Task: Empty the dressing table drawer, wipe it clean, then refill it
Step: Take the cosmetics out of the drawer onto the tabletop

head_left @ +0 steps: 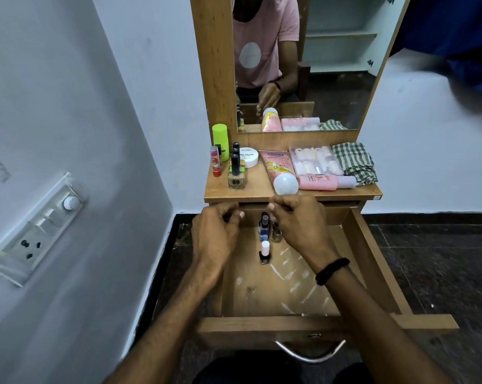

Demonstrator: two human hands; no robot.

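Note:
The wooden drawer [372, 261] is pulled far out below the dressing table top [250, 187]. Inside it, on a clear liner, stand a blue nail polish bottle [264, 228], a small bottle with a white cap [265, 253] and a silvery bottle [276, 234] partly behind my right hand. My left hand [216, 234] and my right hand [300, 225] hover over the drawer's back end, fingers curled, either side of the blue bottle. Whether either hand grips anything is hidden. A checked cloth [354, 162] lies on the top at the right.
On the top stand a green-capped bottle [220, 138], a red lip balm [215, 162], nail polish bottles [236, 173], a white jar [248, 156], a pink tube [280, 170], a nail box [314, 160] and a pink bottle [325, 182]. A mirror rises behind. A switchboard [37, 231] is on the left wall.

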